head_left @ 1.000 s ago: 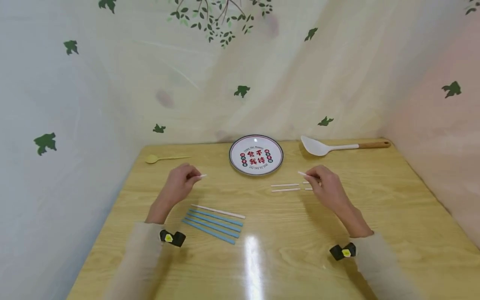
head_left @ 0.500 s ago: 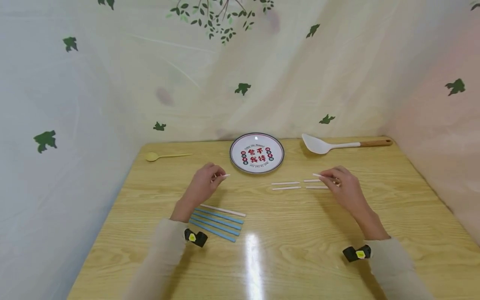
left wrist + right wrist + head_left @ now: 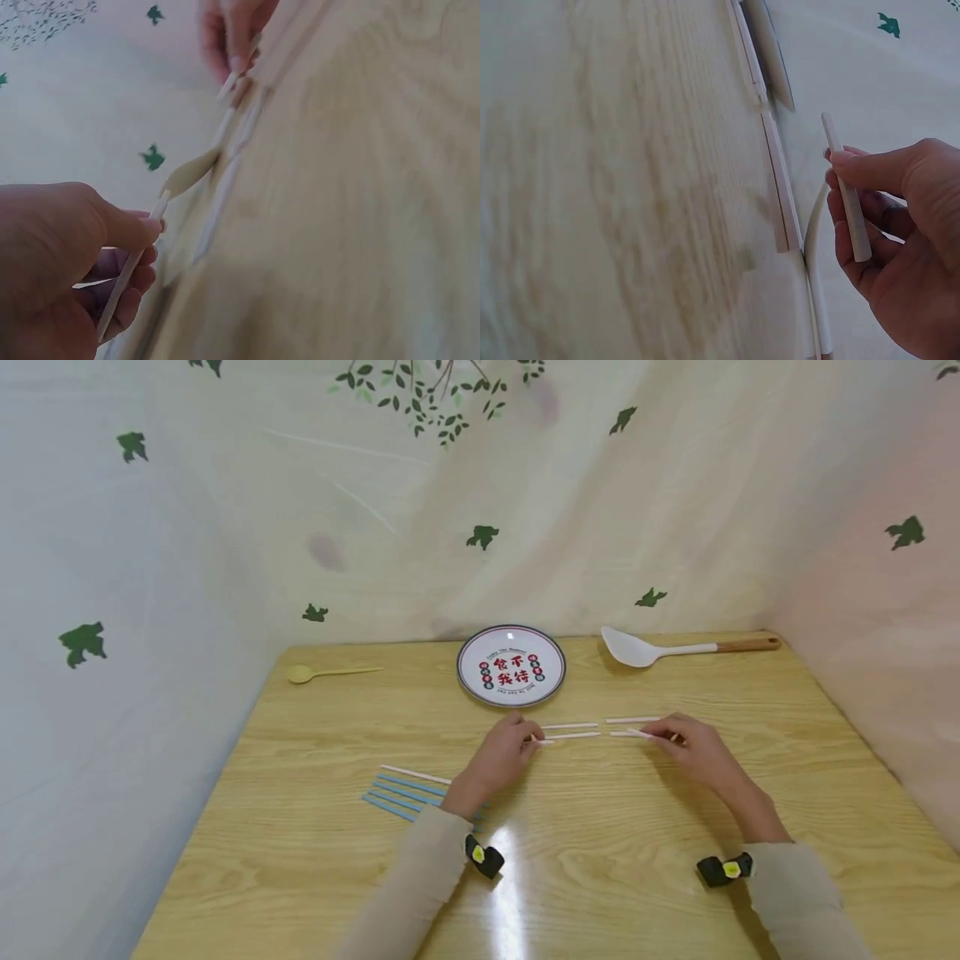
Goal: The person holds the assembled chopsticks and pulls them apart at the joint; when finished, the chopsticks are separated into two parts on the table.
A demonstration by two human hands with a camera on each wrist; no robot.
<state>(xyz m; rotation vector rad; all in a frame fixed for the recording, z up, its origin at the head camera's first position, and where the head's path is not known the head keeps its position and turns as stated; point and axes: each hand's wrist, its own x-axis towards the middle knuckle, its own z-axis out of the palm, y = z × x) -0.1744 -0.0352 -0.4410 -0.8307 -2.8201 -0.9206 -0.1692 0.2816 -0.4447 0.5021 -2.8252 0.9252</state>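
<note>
Near frame centre, the left grip [image 3: 506, 752] pinches one white stick [image 3: 122, 289]; the right grip [image 3: 694, 750], farther right, another stick [image 3: 853, 214]; the plate [image 3: 512, 666] reads "食不我待".

- Your 12 o'clock: cream backdrop [image 3: 397, 568] printed with leafy branches [image 3: 452, 420] and green birds [image 3: 482, 537].
- Your 10 o'clock: bluish-white wall [image 3: 157, 577]; 2 o'clock: pinkish wall [image 3: 877, 635].
- Your 6 o'clock: wood-grain surface [image 3: 615, 893] streaked by a bright reflection [image 3: 507, 881].

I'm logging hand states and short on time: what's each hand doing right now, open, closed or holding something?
Left hand: closed, pinching a white stick.
Right hand: closed, pinching another white stick.
</note>
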